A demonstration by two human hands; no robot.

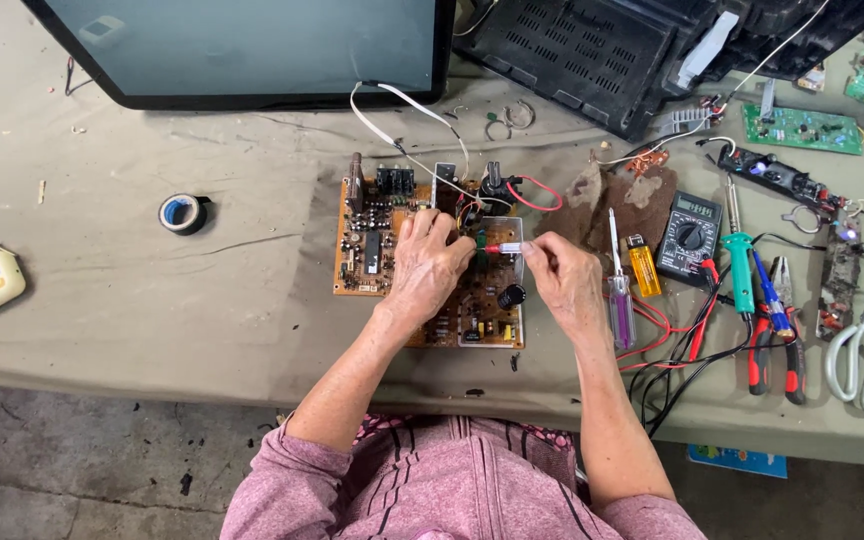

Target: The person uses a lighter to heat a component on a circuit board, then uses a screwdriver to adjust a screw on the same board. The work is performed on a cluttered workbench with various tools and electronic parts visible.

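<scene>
Circuit board [392, 255]: light, stiff, fragile; best held by edges. Left hand [429, 265] presses it, right hand [564, 280] apparently pinches a thin probe [504, 247].

so the person's wearing a pinkish mauve top [452, 480] with thin dark stripes running down the chest, kinda knit looking. sleeves [272, 490] are pushed up above the elbows so both forearms are bare. left hand [427, 265] and right hand [567, 280] are bare too, no gloves, no rings or watch that i can make out. fabric bunches into soft folds at the shoulders.
</scene>
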